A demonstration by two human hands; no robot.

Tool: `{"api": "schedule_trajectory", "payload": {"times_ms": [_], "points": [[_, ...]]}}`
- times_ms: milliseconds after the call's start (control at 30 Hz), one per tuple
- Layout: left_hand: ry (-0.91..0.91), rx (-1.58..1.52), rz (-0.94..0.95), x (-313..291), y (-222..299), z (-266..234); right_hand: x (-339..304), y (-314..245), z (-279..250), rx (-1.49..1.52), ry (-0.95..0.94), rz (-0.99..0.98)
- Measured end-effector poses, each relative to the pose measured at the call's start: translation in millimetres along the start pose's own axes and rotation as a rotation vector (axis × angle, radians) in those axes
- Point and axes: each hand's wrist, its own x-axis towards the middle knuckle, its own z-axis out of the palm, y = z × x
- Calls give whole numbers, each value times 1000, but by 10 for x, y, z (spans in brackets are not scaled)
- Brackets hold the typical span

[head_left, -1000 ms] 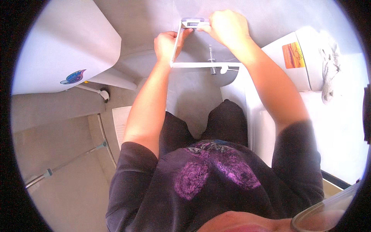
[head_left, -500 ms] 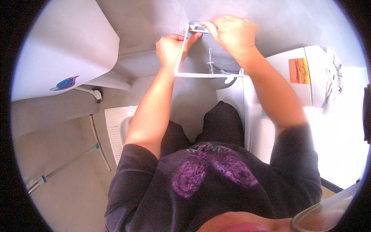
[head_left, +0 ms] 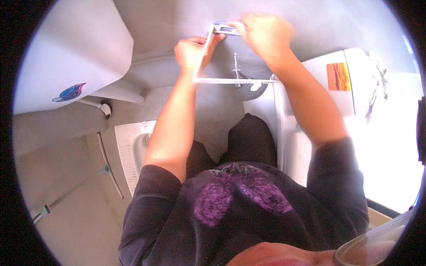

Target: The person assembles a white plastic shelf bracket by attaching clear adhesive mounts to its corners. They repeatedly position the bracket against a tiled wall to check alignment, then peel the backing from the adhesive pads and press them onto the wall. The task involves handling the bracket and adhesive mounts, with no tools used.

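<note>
A white rectangular rack frame point(head_left: 230, 81) of thin bars stands out from the grey wall in front of me. At its far left corner is a small white and bluish bracket piece point(head_left: 225, 29). My left hand point(head_left: 191, 54) is closed beside the left bar, its thumb reaching to the underside of the bracket. My right hand point(head_left: 267, 39) closes on the bracket from the right with thumb and bent fingers; it is slightly blurred. What lies inside either grip is hidden. Below and beyond the front bar a metal tap-like fitting point(head_left: 237, 73) sticks out of the wall.
A white water-heater-like box point(head_left: 84, 48) hangs at the left, above a white pipe point(head_left: 122, 91). A squat toilet point(head_left: 128, 155) lies in the floor at the left. At the right stands a white appliance point(head_left: 310, 75) with an orange sticker point(head_left: 339, 76), crumpled plastic beside it.
The whole view has shifted slightly, so things sit a little further left and up. Both hands stay at the bracket, with no clear change in grip.
</note>
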Motion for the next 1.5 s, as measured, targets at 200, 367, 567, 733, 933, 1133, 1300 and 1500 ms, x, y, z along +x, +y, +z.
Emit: {"api": "schedule_trajectory", "payload": {"times_ms": [200,367,567,733,933,1133,1300,1500], "points": [[-19,-108,96,68,-185,-27,15,-142,-141,106,-29,36],[-74,-160,102,84,-194,-54,-902,-184,-415,534,192,131],[-54,-298,72,95,-219,15,-1288,370,-31,634,475,793],[75,-10,60,41,-99,29,-1279,433,396,1192,369,1132],[177,218,-10,-49,162,115,-1289,481,829,952,274,909],[199,159,-52,9,25,172,-914,395,599,381,18,942],[114,17,-30,55,-91,142,-922,445,598,510,64,1097],[-5,-300,11,144,-374,103,-992,451,631,902,206,1161]]}}
